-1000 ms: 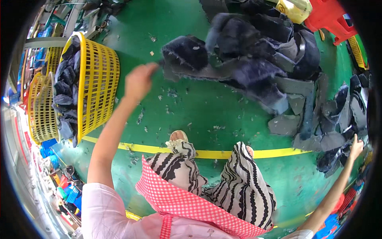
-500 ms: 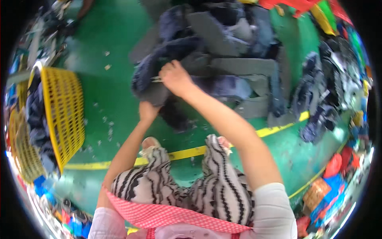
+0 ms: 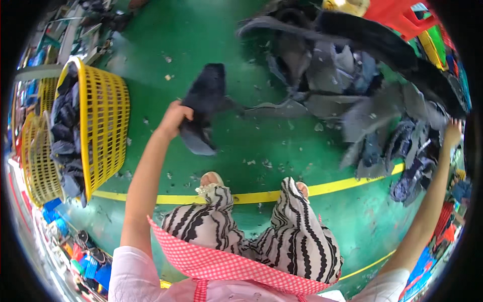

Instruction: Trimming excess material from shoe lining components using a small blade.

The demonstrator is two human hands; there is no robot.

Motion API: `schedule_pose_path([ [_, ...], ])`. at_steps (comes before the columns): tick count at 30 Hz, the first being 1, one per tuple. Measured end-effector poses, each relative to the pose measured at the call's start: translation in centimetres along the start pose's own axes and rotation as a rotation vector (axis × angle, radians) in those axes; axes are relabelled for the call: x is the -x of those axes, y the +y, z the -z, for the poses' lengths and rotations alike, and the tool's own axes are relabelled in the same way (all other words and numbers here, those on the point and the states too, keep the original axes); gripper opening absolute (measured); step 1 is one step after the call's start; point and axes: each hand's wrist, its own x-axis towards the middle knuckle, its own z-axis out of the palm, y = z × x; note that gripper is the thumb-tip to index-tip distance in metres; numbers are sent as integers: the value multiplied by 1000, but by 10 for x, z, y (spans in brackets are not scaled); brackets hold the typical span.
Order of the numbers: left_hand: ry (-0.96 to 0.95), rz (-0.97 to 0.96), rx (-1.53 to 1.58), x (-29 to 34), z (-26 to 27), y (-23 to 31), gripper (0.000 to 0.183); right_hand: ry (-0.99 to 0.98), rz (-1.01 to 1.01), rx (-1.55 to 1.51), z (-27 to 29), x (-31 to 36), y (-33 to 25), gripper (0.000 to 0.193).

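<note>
My left hand (image 3: 177,118) is closed around a dark blue fabric piece (image 3: 206,90), which hangs above the green floor in front of me. A narrow grey strip (image 3: 282,109) runs from beside that piece toward the heap on the right. Far out to the right, my right hand (image 3: 453,133) is closed at the end of a long, dark fabric strip (image 3: 387,45), partly blurred by motion. Grey fabric pieces (image 3: 375,108) trail beneath it. Its fingertips are small and partly hidden, so any tool in them cannot be made out.
A yellow plastic basket (image 3: 105,126) filled with dark fabric pieces (image 3: 65,136) stands at the left. More cut fabric (image 3: 410,171) lies at the right, by the yellow floor line (image 3: 261,195). A red plastic container (image 3: 402,17) is at the far right.
My hands, close together at the dark fabric before, are now wide apart. The right has swung far right, drawing long fabric strips with it; the left holds a separate piece. The view has shifted.
</note>
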Motion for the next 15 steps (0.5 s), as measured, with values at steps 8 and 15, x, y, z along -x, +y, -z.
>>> schedule_pose_path([
  [8,-218,284,55,60,14,-51,38,-965,-1271,-2528,298,34,-333,41],
  [15,-278,299,75,108,26,-53,44,-2249,-252,-3086,543,-83,-437,44],
])
